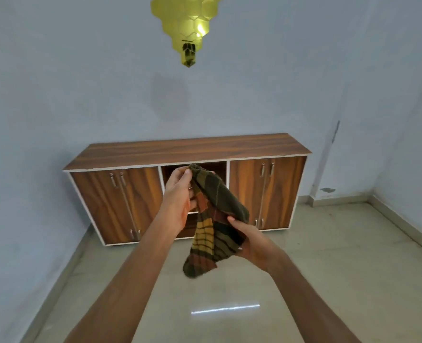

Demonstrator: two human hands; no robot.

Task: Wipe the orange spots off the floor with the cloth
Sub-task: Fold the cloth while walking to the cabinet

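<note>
A striped cloth [212,219] in dark green, orange and yellow hangs in the air in front of me, held by both hands. My left hand [177,199] pinches its top corner between thumb and fingers. My right hand [248,240] grips the cloth lower down on its right side. The loose end dangles below my hands, above the pale glossy floor [329,268]. No orange spots show on the part of the floor that I can see.
A low wooden cabinet [187,149] with two pairs of doors and an open middle shelf stands against the pale blue wall ahead. A yellow hexagon mirror decoration [189,26] hangs on the wall above it. A wall corner lies to the right.
</note>
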